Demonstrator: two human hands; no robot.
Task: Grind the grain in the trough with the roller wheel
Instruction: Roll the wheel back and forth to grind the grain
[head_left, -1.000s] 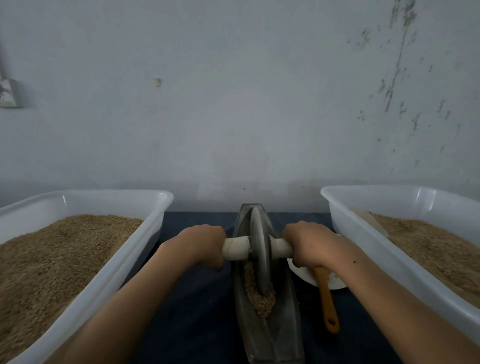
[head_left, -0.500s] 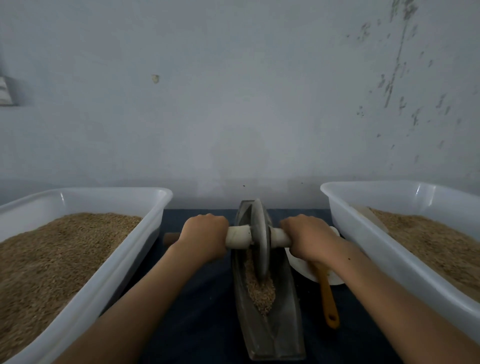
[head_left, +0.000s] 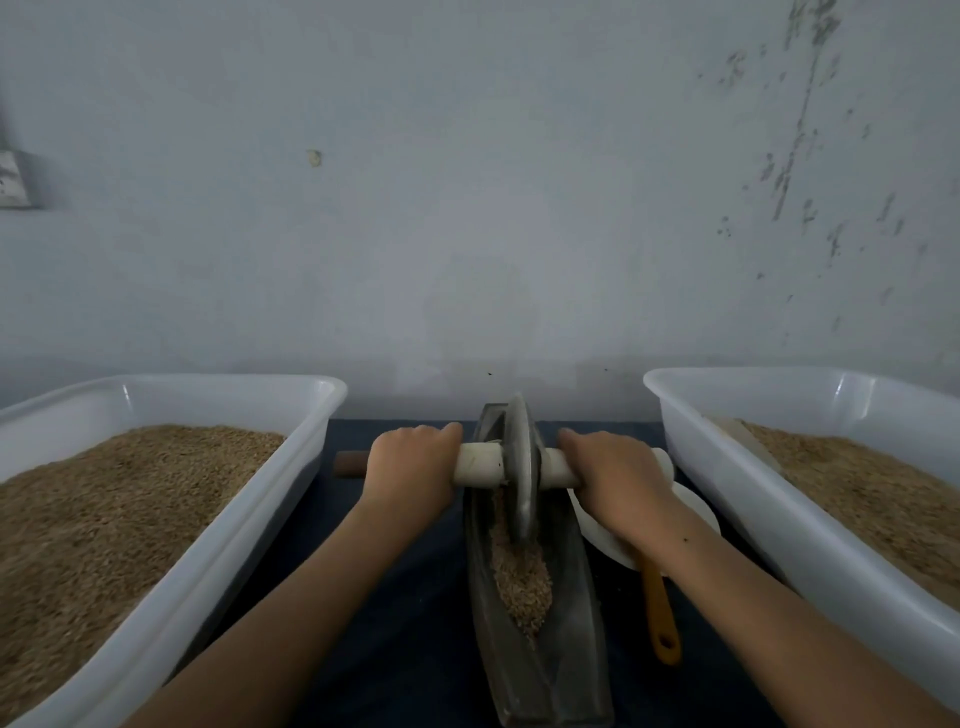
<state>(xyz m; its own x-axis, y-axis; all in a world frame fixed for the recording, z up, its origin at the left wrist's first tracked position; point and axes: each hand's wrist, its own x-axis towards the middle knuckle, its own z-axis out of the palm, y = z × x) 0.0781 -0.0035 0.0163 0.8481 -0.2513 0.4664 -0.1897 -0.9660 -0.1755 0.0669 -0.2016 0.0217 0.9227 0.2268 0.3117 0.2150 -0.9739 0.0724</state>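
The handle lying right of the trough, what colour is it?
Orange handle, seen best in the head view, partly under the right forearm.

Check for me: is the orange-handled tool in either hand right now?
No: both hands grip the roller axle; the orange-handled tool lies beside the trough.

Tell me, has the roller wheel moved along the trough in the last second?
Yes. The roller wheel has rolled away from the person toward the far end of the trough, leaving more grain uncovered behind it.

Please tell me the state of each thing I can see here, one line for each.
Left hand: grips axle.
Right hand: grips axle.
Roller wheel: upright, at trough's far end.
Trough: holds grain.
Left tub: holds grain.
Right tub: holds grain.
Orange handle: lying flat.
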